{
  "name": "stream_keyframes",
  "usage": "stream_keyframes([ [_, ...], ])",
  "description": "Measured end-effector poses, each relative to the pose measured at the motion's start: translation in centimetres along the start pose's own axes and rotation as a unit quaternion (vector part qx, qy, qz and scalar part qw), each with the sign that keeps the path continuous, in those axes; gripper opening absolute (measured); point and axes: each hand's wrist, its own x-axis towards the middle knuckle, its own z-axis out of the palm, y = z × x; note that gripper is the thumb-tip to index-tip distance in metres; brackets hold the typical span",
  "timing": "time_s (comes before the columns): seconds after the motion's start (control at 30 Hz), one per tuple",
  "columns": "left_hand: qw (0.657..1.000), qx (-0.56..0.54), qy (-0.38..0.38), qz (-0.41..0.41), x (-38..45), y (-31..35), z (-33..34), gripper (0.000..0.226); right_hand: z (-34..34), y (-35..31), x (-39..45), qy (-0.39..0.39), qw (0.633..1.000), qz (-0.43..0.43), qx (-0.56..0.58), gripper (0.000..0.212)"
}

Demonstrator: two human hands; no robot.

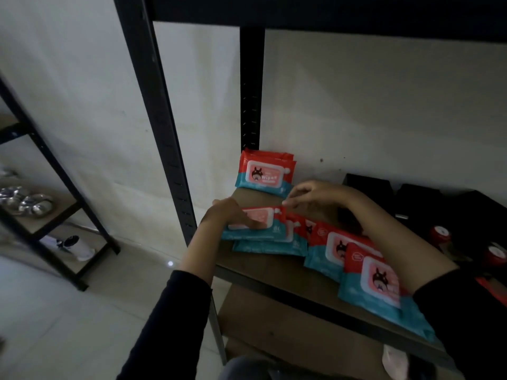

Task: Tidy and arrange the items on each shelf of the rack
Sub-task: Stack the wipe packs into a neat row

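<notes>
Nearest the viewer, below the right forearm, a wipes pack (375, 292) lies flat at the front edge of the shelf (263, 267), overlapping a second pack (327, 249) just behind it. Both arms wear dark sleeves (175, 311). Beyond these, between the two forearms, a low pile (270, 244) of further packs lies fanned on the board; how many cannot be told. The left hand (227, 212) rests on the top pack (258, 223) of this pile, fingers laid across its pink lid and thumb at its left end, gripping it. The right hand (315, 197) hovers just right of and above the same pack, fingers loosely curved and spread, holding nothing; whether its fingertips touch the pack's upper corner cannot be told. Behind both hands, upright packs (264, 171) lean in the back left corner against the rear post (251, 89) and the wall (384, 105). To the right of the right hand stand dark boxes (428, 204) and red-capped items (440, 234), blurred. Far left of the left hand, a second rack (52, 171) carries steel bowls (30, 202).
</notes>
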Motion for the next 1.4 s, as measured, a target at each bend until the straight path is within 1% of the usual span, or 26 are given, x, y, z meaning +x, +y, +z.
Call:
stream_keyframes([
  [0.07,1.000,-0.011,0.019,0.008,0.2,-0.1,0.2,0.088,-0.7,0.1,-0.6,-0.039,0.998,0.025,-0.036,0.050],
  [0.13,0.997,-0.034,0.058,0.022,0.4,0.0,0.2,0.081,-1.0,0.1,-0.9,-0.076,0.993,0.055,-0.074,0.048],
  [0.2,0.994,-0.035,0.102,0.007,1.0,-0.1,0.2,0.075,-0.6,-0.1,-1.2,-0.092,0.988,0.081,-0.089,0.055],
  [0.23,0.994,-0.025,0.110,-0.011,1.3,-0.2,0.2,0.074,-0.2,-0.2,-1.3,-0.091,0.988,0.087,-0.089,0.061],
  [0.3,0.995,-0.007,0.091,-0.029,1.5,-0.3,0.0,0.074,0.7,-0.6,-1.6,-0.082,0.988,0.076,-0.107,0.069],
  [0.37,0.997,-0.021,0.069,-0.032,1.6,-0.4,-0.2,0.072,1.6,-1.3,-1.9,-0.070,0.987,0.063,-0.128,0.075],
  [0.47,0.995,-0.033,0.083,-0.040,1.9,-0.5,-0.1,0.069,2.4,-2.0,-1.9,-0.055,0.981,0.046,-0.182,0.090],
  [0.5,0.994,-0.033,0.094,-0.038,2.0,-0.6,0.1,0.067,2.5,-2.1,-1.8,-0.054,0.981,0.040,-0.184,0.091],
  [0.57,0.993,-0.044,0.108,-0.030,2.5,-0.8,0.4,0.067,2.5,-2.1,-1.8,-0.056,0.983,0.027,-0.171,0.086],
  [0.63,0.990,-0.086,0.107,-0.023,2.8,-0.8,0.5,0.076,2.5,-2.2,-1.9,-0.063,0.986,0.020,-0.151,0.078],
  [0.7,0.985,-0.134,0.104,-0.015,2.9,-0.8,0.5,0.080,2.6,-2.3,-1.7,-0.067,0.987,0.016,-0.146,0.080],
  [0.83,0.982,-0.141,0.119,-0.030,3.1,-0.7,0.4,0.071,2.5,-2.5,-1.7,-0.063,0.987,0.009,-0.145,0.079],
  [0.9,0.982,-0.146,0.118,-0.018,3.3,-0.8,0.3,0.063,2.5,-2.7,-1.8,-0.062,0.987,0.007,-0.151,0.082],
  [0.97,0.982,-0.150,0.118,0.012,3.7,-0.7,0.2,0.056,2.5,-2.8,-1.9,-0.052,0.987,0.005,-0.155,0.090],
  [1.0,0.978,-0.164,0.123,0.028,3.8,-0.7,0.2,0.058,2.5,-2.8,-1.9,-0.046,0.987,0.003,-0.151,0.094],
  [1.07,0.960,-0.239,0.134,0.064,4.3,-0.6,0.3,0.067,2.4,-2.7,-2.0,-0.033,0.992,-0.008,-0.122,0.100],
  [1.1,0.945,-0.286,0.136,0.076,4.6,-0.7,0.4,0.069,2.3,-2.5,-2.1,-0.025,0.995,-0.013,-0.099,0.100],
  [1.13,0.930,-0.328,0.139,0.084,5.0,-0.8,0.5,0.069,2.2,-2.4,-2.1,-0.017,0.997,-0.013,-0.075,0.094],
  [1.23,0.893,-0.411,0.151,0.102,6.2,-1.0,0.9,0.071,1.6,-2.0,-2.3,0.007,1.000,-0.002,-0.019,0.059],
  [1.3,0.880,-0.434,0.151,0.119,6.2,-0.6,0.9,0.070,1.4,-1.8,-2.4,0.013,1.000,0.005,0.000,0.048],
  [1.4,0.876,-0.441,0.136,0.143,6.5,0.0,0.6,0.065,1.3,-1.3,-2.8,0.026,0.999,0.028,0.030,0.045],
])
